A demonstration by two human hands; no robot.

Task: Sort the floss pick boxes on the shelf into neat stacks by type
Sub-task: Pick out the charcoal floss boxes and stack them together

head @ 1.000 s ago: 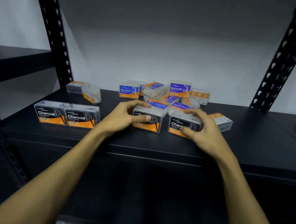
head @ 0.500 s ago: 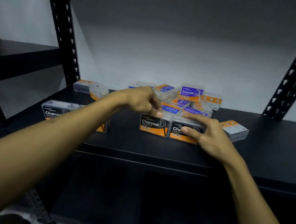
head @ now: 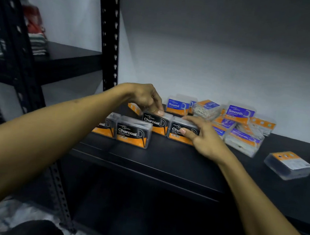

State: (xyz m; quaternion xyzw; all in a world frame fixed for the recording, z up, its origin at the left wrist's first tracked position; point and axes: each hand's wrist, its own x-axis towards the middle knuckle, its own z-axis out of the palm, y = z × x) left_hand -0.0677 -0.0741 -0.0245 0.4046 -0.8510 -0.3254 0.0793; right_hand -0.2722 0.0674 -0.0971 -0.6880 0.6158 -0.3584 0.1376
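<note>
Black shelf [head: 165,156]: L hand [head: 144,99] & R hand [head: 203,139] each grip Charcoal box, blue-box pile [head: 232,121] behind.

The Charcoal floss pick boxes [head: 133,133] are showing clear glossy plastic shells with printed black and orange paper labels. The Smooth box [head: 239,112] is catching light on the same shiny plastic. The shelf [head: 183,164] is looking matt black and smooth, and its perforated upright post [head: 109,36] is appearing as painted black metal.
</note>
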